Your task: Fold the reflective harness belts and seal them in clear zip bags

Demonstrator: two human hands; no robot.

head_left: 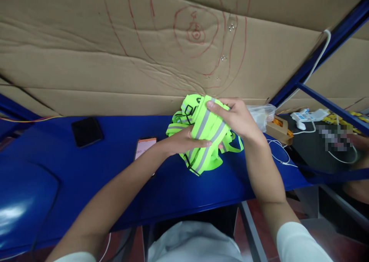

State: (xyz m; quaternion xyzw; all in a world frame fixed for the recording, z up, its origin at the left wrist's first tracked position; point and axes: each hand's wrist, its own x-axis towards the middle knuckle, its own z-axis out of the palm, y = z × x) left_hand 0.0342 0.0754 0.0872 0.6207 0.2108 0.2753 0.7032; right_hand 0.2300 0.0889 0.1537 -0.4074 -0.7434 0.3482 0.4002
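Note:
A bundle of neon-yellow reflective straps [205, 129] with grey stripes is held up over the blue table; it looks like a folded reflective vest. Black buckles show at its upper left and lower edge. My left hand [188, 139] grips it from the left, thumb across the front and fingers hidden behind. My right hand [238, 114] holds the upper right edge, its thumb pressed on the front face. More neon straps lie in a heap behind and below the held part, with one loop hanging out to the right.
On the blue table [115, 192] lie a phone with a lit screen [145, 144] and a black flat object [86, 131]. To the right are a clear plastic bag [261, 114], a cardboard box [279, 131] and a white cable [281, 150]. Cardboard [72, 65] stands behind; another person's arm shows far right.

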